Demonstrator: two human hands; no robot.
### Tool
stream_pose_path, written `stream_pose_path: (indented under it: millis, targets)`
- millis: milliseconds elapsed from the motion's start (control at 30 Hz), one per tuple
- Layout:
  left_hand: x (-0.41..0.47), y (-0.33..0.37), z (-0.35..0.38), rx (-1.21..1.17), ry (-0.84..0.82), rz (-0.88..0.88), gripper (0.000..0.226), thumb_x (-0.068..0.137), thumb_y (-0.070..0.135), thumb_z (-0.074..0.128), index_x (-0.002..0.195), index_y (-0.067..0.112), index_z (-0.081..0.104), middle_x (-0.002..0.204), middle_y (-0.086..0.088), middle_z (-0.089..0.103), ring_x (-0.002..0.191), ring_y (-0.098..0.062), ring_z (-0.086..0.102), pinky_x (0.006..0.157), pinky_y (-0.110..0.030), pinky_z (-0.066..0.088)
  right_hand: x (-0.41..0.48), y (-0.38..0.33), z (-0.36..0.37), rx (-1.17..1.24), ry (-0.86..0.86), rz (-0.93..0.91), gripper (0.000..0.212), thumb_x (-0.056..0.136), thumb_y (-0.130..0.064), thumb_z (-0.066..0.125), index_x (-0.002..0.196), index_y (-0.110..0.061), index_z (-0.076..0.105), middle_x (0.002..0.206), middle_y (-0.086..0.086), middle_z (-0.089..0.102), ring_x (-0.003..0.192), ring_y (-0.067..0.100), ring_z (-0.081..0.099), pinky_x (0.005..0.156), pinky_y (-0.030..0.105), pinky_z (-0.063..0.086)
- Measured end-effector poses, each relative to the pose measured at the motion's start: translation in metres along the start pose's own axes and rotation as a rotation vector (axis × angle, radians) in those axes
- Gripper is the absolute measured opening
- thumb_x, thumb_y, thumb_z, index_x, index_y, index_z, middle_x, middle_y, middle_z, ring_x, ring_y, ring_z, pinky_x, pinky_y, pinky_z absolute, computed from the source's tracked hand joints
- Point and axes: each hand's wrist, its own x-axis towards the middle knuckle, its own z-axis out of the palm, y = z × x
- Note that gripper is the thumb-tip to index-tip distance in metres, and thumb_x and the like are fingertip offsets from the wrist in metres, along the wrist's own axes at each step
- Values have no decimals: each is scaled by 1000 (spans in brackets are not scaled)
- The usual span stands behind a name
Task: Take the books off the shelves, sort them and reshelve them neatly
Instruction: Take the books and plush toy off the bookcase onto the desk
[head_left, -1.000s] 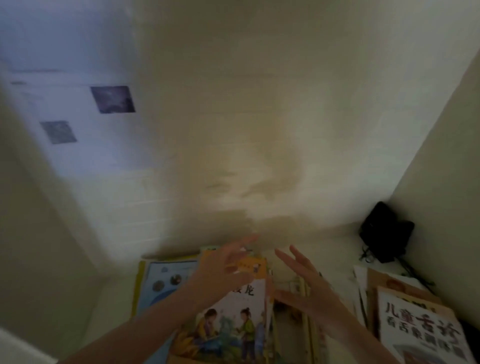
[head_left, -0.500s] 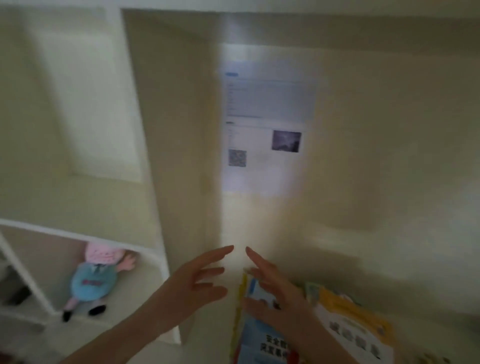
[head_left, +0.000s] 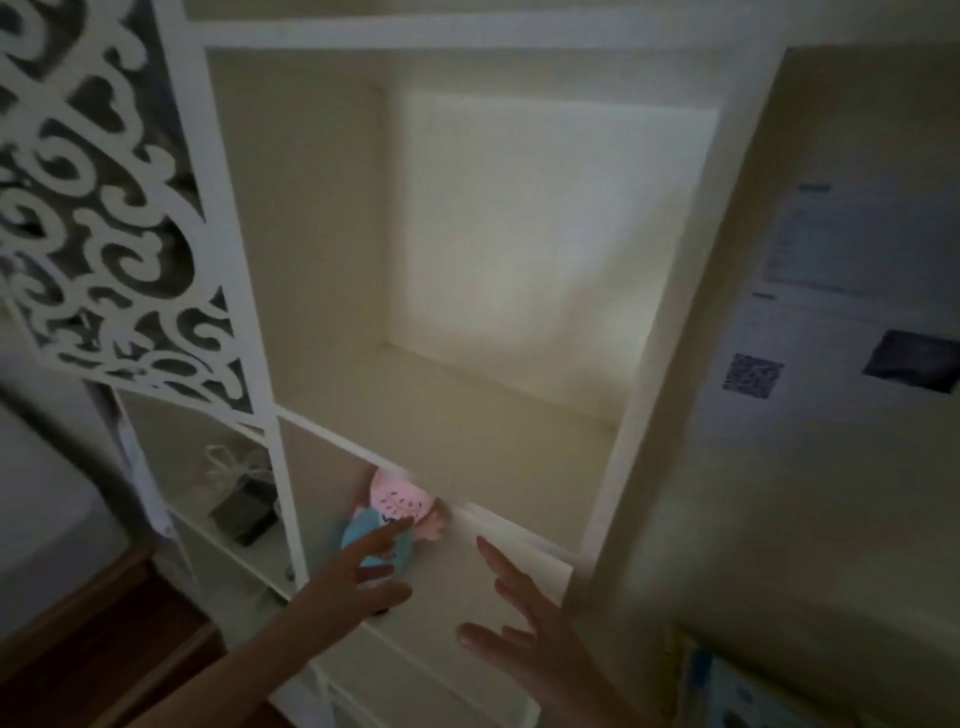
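A white bookshelf (head_left: 467, 415) of smooth, matte boards fills the view, its square compartment deep and boxy. A panel (head_left: 104, 208) of cut-out scrollwork stands at its left, and a flat printed sheet (head_left: 831, 322) hangs on the wall at right. The left hand (head_left: 358, 577) and right hand (head_left: 530, 623) reach toward the lower compartment, each grip spread wide and holding nothing. A soft pink-and-blue plush toy (head_left: 400, 501) sits behind the left fingers. A book (head_left: 737, 696), blue with a yellow edge, shows a corner bottom right.
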Motion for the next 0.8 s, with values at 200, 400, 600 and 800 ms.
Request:
stream_pose_path:
  millis: [200, 400, 600, 800]
  targets:
    - [54, -53, -28, 136, 25, -84, 65, 81, -11, 63, 136, 10, 34, 115, 4, 43, 83, 16, 56, 65, 0, 43, 81, 40, 40, 47, 52, 103, 75, 72, -35, 79, 129, -51, 34, 125, -38, 33, 124, 1, 38, 92, 12, 37]
    - [107, -104, -51, 271, 27, -107, 107, 51, 46, 69, 142, 7, 30, 133, -7, 49, 119, -17, 50, 87, -9, 38, 154, 75, 73, 45, 62, 238, 83, 87, -18, 67, 149, -31, 13, 146, -7, 34, 123, 8, 46, 95, 26, 44]
    - [152, -149, -61, 336, 58, -158, 107, 64, 45, 75, 146, 7, 17, 149, -12, 30, 137, -26, 32, 100, -8, 29, 200, 103, 100, 236, 68, 254, 74, 70, -6, 78, 130, -18, 36, 116, -1, 49, 82, -7, 51, 58, 5, 47]
    - [167, -165, -53, 524, 57, -253, 132, 45, 76, 61, 147, 7, 12, 152, -10, 23, 140, -24, 26, 112, -28, 19, 230, 142, 119, 196, 224, 211, 74, 66, -9, 81, 126, -24, 41, 119, 3, 59, 102, 16, 62, 92, 37, 53]
